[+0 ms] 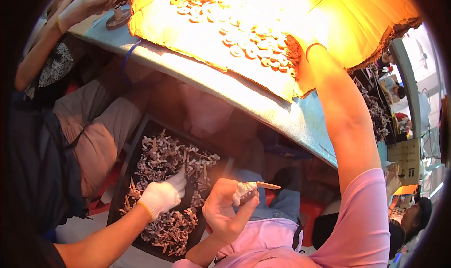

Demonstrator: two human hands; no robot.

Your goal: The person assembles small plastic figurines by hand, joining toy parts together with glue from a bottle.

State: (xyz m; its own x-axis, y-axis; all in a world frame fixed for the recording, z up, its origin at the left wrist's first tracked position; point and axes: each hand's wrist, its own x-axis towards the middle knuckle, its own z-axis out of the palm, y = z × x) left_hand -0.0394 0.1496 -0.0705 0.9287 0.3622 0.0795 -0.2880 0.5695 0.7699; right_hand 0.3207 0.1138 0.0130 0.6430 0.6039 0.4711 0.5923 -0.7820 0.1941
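Observation:
Held low in front of my lap, my left hand (228,214) pinches a small pale figurine (245,193) between thumb and fingers. A flat wooden stick (268,186) juts from it to the right. My right arm stretches up over the table into the glare of a cardboard box (178,49). The right hand (297,39) is mostly washed out by bright light, so its fingers do not show. Beside it lie many small ring-shaped discs (251,51) spread across the cardboard.
Left of my lap, a black tray (128,186) holds many small pieces on sticks; a co-worker's gloved hand (162,197) reaches into it. Another gloved hand (87,7) is at upper left, near a round brown stand (118,18). The table edge (197,75) crosses diagonally.

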